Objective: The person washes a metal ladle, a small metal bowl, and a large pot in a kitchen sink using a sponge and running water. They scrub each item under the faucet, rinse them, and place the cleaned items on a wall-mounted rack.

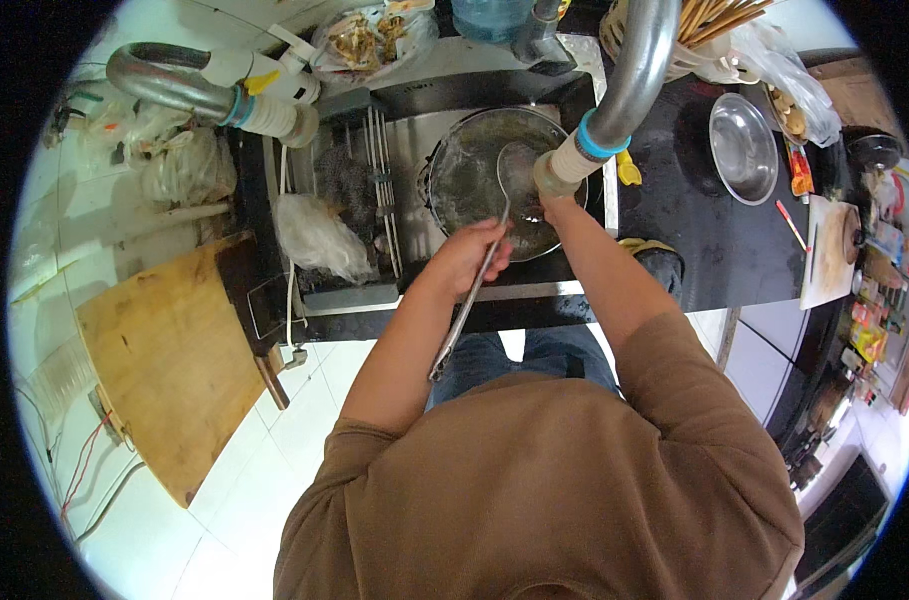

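My left hand (473, 255) is closed round the shaft of a long-handled metal ladle (465, 304). The ladle's round bowl lies over a large round pan (469, 180) in the sink, and its handle end points down towards my jeans. My right hand (557, 204) reaches to the pan's right side, mostly hidden behind a metal faucet (638, 82) with a pale ribbed hose end; what its fingers touch cannot be seen. The pan looks dark and wet inside.
Left of the pan, a metal rack (383, 187) crosses the sink (417, 94) beside a plastic bag (323, 236). A second faucet (176, 82) arches at upper left. On the right counter stand a metal bowl (743, 150) and a cutting board (829, 251). A wooden board (173, 360) leans at left.
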`<control>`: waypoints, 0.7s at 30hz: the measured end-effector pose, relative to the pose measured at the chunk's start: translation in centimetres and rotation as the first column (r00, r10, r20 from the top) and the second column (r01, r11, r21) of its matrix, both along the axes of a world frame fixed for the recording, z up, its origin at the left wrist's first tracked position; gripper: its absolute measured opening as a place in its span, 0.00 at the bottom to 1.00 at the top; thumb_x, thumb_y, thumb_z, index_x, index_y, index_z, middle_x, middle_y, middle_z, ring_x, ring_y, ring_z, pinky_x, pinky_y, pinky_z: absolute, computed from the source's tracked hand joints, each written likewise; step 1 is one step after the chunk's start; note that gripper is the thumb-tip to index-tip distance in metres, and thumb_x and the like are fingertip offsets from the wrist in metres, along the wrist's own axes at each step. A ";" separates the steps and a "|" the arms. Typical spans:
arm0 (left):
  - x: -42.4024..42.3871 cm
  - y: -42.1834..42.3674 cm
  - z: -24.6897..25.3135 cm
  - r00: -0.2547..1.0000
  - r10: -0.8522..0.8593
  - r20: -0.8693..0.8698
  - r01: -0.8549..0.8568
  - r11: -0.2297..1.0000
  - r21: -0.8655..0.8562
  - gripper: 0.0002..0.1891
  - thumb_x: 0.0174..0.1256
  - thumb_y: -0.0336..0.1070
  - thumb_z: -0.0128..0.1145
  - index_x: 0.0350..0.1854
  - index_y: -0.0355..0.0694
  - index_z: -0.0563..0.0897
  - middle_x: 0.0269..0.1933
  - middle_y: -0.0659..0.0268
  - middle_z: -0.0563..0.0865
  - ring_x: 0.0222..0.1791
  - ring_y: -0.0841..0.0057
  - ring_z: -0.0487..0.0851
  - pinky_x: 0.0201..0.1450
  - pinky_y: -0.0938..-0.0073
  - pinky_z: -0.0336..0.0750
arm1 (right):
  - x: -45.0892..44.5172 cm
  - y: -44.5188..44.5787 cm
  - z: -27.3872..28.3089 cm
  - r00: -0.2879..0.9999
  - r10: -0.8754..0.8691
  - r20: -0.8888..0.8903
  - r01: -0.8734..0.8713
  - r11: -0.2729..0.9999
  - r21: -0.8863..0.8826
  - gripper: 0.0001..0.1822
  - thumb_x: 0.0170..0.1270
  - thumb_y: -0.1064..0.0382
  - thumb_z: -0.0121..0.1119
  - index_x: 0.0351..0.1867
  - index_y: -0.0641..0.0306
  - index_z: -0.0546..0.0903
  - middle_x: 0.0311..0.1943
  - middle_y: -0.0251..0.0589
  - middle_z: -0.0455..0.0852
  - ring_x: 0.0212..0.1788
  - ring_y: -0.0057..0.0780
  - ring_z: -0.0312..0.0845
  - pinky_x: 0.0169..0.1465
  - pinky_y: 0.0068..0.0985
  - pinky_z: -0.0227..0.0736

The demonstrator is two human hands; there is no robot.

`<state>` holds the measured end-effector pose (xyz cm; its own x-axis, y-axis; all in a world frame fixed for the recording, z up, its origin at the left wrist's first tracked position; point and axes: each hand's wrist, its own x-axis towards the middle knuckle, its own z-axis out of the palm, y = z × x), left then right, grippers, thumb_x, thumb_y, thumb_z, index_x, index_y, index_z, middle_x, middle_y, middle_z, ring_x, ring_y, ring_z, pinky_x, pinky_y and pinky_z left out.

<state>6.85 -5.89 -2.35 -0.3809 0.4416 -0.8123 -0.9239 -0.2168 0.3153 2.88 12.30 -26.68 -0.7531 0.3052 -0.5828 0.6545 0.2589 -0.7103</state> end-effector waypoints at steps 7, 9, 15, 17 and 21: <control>-1.6 1.7 -5.4 0.923 0.351 -0.156 -0.364 0.930 -0.060 0.22 0.62 0.37 0.51 0.57 0.37 0.64 0.52 0.56 0.74 0.50 0.59 0.74 0.50 0.53 0.73 | 0.5 -2.8 10.8 0.956 0.288 -0.055 -0.243 0.882 0.403 0.18 0.49 0.63 0.60 0.42 0.69 0.76 0.34 0.52 0.82 0.40 0.47 0.78 0.42 0.34 0.73; -1.3 2.7 -8.9 0.864 0.471 -0.179 -0.490 0.868 -0.079 0.19 0.61 0.34 0.50 0.53 0.34 0.66 0.50 0.56 0.74 0.50 0.59 0.74 0.53 0.53 0.70 | 0.5 -2.4 9.8 0.964 0.228 0.135 -0.261 0.904 0.337 0.23 0.49 0.61 0.61 0.47 0.69 0.73 0.36 0.51 0.82 0.42 0.47 0.77 0.44 0.34 0.73; -0.9 3.0 -11.6 0.833 0.544 0.098 -0.553 0.817 0.163 0.14 0.56 0.28 0.48 0.44 0.27 0.71 0.49 0.53 0.75 0.52 0.59 0.73 0.56 0.55 0.66 | 0.8 -1.1 15.7 0.792 0.607 -0.066 -0.480 0.686 0.547 0.21 0.50 0.63 0.52 0.49 0.59 0.74 0.52 0.48 0.74 0.55 0.43 0.68 0.58 0.35 0.63; -1.0 2.7 -11.9 0.850 0.521 0.075 -0.525 0.829 0.195 0.17 0.59 0.34 0.47 0.48 0.28 0.70 0.52 0.52 0.74 0.54 0.59 0.72 0.57 0.54 0.66 | 0.5 -0.5 17.4 0.721 0.611 -0.326 -0.461 0.775 0.433 0.22 0.49 0.64 0.52 0.49 0.60 0.74 0.52 0.48 0.73 0.56 0.43 0.67 0.59 0.35 0.62; -2.5 3.2 -6.9 0.852 0.517 0.087 -0.512 0.784 0.351 0.27 0.66 0.57 0.38 0.58 0.41 0.68 0.56 0.59 0.73 0.56 0.63 0.71 0.53 0.52 0.69 | 1.6 0.2 15.3 0.522 0.842 -0.138 -0.669 0.504 0.546 0.20 0.48 0.67 0.58 0.47 0.61 0.78 0.53 0.45 0.73 0.56 0.44 0.66 0.60 0.36 0.60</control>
<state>4.37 -2.65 -9.27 -0.6424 0.4285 -0.6354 -0.6401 -0.7559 0.1375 4.48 12.50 -11.34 -0.9056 -0.3680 -0.2110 -0.2078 0.8185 -0.5355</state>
